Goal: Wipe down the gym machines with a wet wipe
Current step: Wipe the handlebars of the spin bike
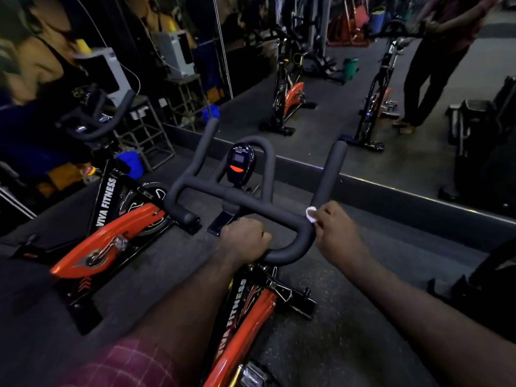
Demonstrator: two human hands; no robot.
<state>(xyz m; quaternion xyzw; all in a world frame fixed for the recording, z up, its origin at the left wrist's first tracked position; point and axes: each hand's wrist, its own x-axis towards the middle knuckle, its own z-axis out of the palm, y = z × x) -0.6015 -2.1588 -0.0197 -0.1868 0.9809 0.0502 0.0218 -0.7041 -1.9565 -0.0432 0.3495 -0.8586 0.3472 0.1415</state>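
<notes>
Black foam handlebar (245,201): looped and horned, crossing the middle of the view.
White wet wipe (310,213): bunched small, pressed against the handlebar's right bend, at the foot of the right horn.
Right hand (337,230): pinching the wipe between thumb and fingertips, knuckles up, just beside the bar.
Left hand (245,236): fist closed round the bar's near curve, left of the right bend.
Console (240,163): dark oval with a small screen and an orange button, inside the centre loop.
Near bike frame (245,325): orange and black, lettered VIVA FITNESS, below the forearms.
Second bike (111,238): same colours, just to the left, on dark floor.
Mirror (335,93): along the wall ahead, reflecting bikes and a standing person.
</notes>
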